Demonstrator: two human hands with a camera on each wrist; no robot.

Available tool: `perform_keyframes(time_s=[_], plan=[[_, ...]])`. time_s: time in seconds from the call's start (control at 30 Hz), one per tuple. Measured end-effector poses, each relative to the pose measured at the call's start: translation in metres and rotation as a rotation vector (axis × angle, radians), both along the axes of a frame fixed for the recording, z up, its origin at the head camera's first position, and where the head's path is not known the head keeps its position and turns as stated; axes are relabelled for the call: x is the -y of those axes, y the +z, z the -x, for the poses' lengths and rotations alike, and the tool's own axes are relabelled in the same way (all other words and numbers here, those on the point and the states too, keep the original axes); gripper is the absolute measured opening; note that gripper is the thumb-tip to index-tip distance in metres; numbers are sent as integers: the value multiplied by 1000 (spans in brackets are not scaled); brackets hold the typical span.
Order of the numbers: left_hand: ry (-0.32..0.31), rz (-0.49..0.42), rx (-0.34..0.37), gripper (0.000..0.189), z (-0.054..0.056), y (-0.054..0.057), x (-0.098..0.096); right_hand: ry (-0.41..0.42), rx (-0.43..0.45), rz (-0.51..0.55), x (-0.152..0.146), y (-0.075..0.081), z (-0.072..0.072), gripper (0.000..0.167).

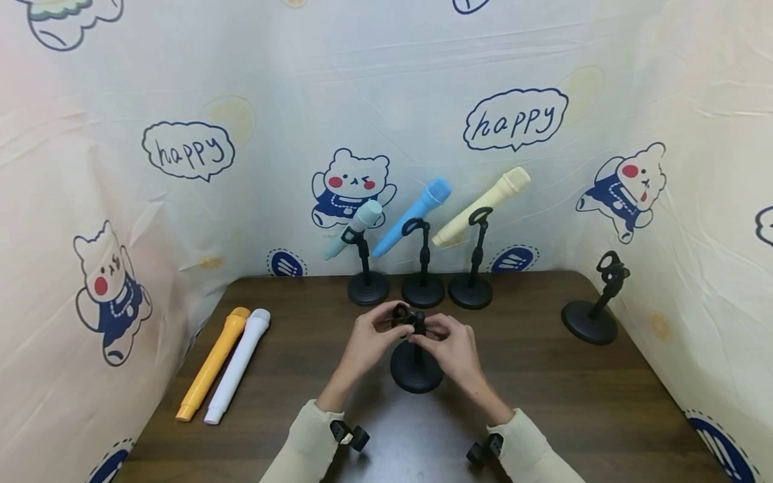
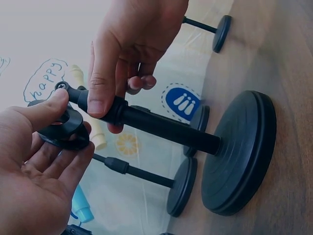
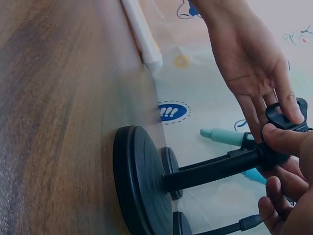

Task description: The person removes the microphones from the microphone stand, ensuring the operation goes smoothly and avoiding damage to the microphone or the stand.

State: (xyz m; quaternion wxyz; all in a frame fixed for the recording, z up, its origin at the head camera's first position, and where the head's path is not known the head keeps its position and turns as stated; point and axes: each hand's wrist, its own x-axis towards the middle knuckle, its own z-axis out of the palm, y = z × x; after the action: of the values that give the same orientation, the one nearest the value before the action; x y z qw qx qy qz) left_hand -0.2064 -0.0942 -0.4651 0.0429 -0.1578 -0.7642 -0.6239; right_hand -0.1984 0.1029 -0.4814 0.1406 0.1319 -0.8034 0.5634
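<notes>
A black microphone stand (image 1: 417,369) with a round base stands upright on the table between both hands. My left hand (image 1: 372,339) pinches the stand's clip (image 2: 66,128) between thumb and fingers. Just below the clip's joint, my right hand (image 1: 449,345) grips the upper part of the pole, its thumb on the near side, as the left wrist view shows. In the right wrist view the left thumb presses on the clip ring and the base (image 3: 142,181) rests on the table. No microphone sits in this clip.
Behind are three stands with a green microphone (image 1: 356,228), a blue microphone (image 1: 413,216) and a cream microphone (image 1: 483,204). Another stand (image 1: 592,318) is at the right. An orange microphone (image 1: 214,362) and a white microphone (image 1: 238,365) lie on the wooden table (image 1: 290,335) at left.
</notes>
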Motion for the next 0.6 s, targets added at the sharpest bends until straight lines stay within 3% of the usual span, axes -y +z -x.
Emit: perform_keyframes(time_s=[0.3, 0.6], plan=[[2, 22, -5, 40, -1, 2, 0, -68, -61, -85, 1, -5, -2, 27], [-10, 20, -13, 44, -2, 1, 0, -24, -75, -104, -1, -7, 0, 26]])
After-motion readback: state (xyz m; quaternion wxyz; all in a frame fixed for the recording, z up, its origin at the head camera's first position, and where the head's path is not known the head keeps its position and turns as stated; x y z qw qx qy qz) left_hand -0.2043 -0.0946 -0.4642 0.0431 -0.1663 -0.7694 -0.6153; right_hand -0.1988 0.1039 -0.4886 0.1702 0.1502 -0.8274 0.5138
